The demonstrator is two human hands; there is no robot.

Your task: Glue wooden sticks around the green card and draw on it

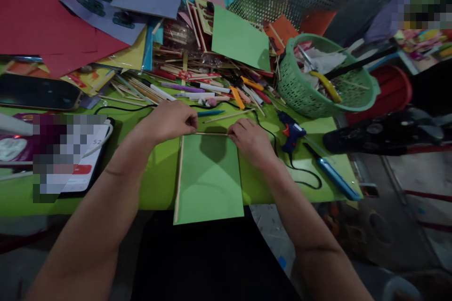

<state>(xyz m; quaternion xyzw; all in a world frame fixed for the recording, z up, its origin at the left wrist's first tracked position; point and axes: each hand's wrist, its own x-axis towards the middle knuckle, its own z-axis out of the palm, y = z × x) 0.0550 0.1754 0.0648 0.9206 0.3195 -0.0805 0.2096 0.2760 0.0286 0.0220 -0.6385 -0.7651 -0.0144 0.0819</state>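
Observation:
A green paper sheet (212, 178) lies at the front edge of the green table, its lower end over my lap. One thin wooden stick (179, 178) runs along its left edge. Another thin stick (212, 134) lies across its top edge. My left hand (173, 121) pinches this top stick near the sheet's upper left corner, fingers closed. My right hand (251, 141) has its fingers curled together on the same stick's right end, at the upper right corner.
Pens, sticks and coloured paper are heaped behind the sheet. A blue glue gun (292, 130), its cord and a blue cutter (338, 179) lie to the right, below a green basket (310, 96). A phone (38, 91) and a lit tablet (76, 164) are on the left.

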